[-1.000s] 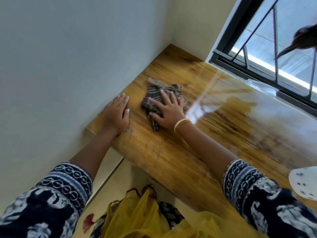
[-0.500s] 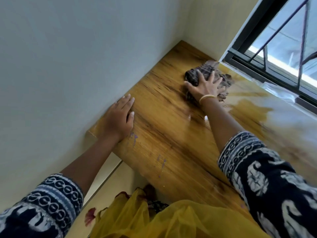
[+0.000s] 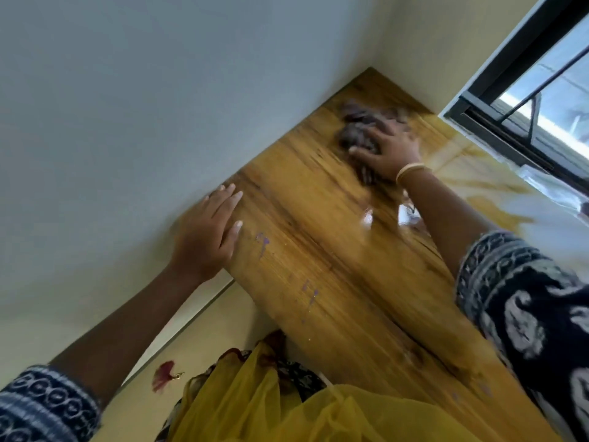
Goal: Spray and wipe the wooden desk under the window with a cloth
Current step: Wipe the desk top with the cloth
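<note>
The wooden desk (image 3: 322,263) runs from the bottom right up to the corner of the walls, under the window (image 3: 541,100). A dark checked cloth (image 3: 357,129) lies bunched near the desk's far corner. My right hand (image 3: 387,151) presses flat on the cloth with spread fingers; the image there is blurred by motion. My left hand (image 3: 207,232) rests flat on the desk's left end against the wall, fingers straight. Wet shine shows on the wood beside my right forearm. No spray bottle is in view.
A grey wall (image 3: 143,106) borders the desk on the left and a cream wall meets it at the far corner. Small purple stains (image 3: 263,242) mark the wood near my left hand. Yellow fabric (image 3: 287,406) hangs below the desk's front edge.
My right hand has pushed the cloth from the desk's near left part toward the far corner. My left hand has stayed flat at the desk's left end.
</note>
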The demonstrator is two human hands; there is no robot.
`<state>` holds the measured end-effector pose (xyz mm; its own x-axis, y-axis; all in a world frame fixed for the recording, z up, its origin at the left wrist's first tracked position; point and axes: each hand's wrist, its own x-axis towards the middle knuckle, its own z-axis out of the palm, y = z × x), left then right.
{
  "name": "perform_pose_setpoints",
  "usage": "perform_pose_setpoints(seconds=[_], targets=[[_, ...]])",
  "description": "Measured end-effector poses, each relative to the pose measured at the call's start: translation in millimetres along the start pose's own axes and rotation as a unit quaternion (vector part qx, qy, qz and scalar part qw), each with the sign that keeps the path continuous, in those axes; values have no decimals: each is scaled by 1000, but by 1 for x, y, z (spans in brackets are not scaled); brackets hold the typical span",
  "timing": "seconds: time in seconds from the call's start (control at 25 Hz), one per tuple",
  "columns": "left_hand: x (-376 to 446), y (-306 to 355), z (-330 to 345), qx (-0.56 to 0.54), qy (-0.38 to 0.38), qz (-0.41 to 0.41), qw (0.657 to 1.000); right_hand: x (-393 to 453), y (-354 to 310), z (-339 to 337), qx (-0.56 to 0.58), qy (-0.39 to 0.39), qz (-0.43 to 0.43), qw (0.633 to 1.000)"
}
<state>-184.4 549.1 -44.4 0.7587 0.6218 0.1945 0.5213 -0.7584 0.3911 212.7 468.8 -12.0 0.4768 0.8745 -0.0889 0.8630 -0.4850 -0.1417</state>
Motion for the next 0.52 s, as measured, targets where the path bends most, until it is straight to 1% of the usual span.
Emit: perform_pose_setpoints(seconds=[0.04,0.08,0.12,0.16,0.2,0.24,0.32,0.36,0.44,0.48,0.52], targets=[[-15,-6,-3,12,3,0,1000,7,0,-1,24,-8,106,994],[-27,-11,-5,26,1,1,1000,11,-7,-1,41,-19,184,982],[-37,-16,-5,38,-6,3,999,13,-22,1,47,-25,223,973],[-44,-19,-5,46,-15,6,999,11,-42,2,43,-26,220,974],[-47,-21,-5,52,-24,10,998,6,-63,6,35,-22,184,982],[-49,-23,-5,55,-30,12,998,-1,-87,12,25,-21,127,991],[-50,-23,-6,63,-38,5,997,-30,-137,31,-7,-16,-12,1000],[-52,-23,-6,68,-33,-1,997,-52,-160,42,-22,-18,-93,995],[-61,-23,-7,76,-18,-11,997,-89,-190,51,-50,-43,-260,963],[-67,-22,-6,79,-12,-14,997,-92,-190,48,-65,-54,-321,943],[-72,-21,-5,80,-6,-19,997,-83,-184,41,-73,-59,-355,930]])
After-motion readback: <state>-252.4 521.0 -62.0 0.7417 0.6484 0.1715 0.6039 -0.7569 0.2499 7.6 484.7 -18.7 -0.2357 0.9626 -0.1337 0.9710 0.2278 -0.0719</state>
